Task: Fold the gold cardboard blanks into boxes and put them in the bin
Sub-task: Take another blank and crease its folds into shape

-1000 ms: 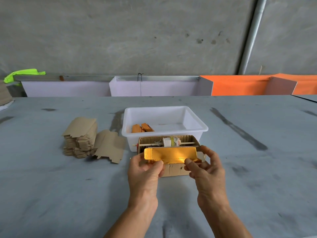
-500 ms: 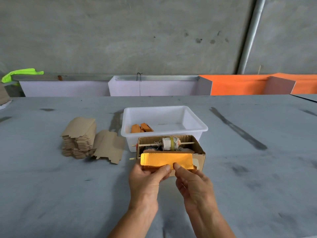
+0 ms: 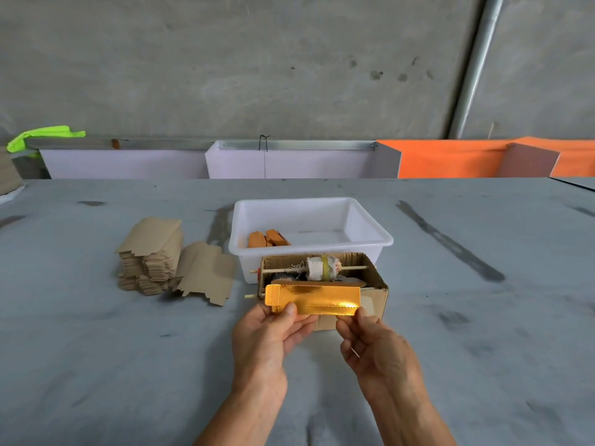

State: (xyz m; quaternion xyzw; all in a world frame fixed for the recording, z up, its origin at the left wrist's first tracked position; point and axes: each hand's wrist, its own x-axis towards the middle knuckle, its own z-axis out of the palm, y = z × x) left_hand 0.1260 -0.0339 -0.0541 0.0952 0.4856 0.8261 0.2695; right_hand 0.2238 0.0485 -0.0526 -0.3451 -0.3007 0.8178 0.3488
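Left hand (image 3: 267, 336) fingers pinch the lower left edge of the gold blank (image 3: 314, 299), thumb on its front face. Right hand (image 3: 376, 349) fingers are curled, thumb tip against the blank's lower right corner. The blank is held flat and level, just in front of the carton (image 3: 375, 299). The white bin (image 3: 370, 231) stands directly behind the carton and holds orange pieces (image 3: 267, 238). A stack of brown blanks (image 3: 151, 255) lies left of the bin on the bench (image 3: 96, 365).

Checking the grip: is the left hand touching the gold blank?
Touching. The head view shows the left hand's thumb pressed on the gold blank's lower left edge.
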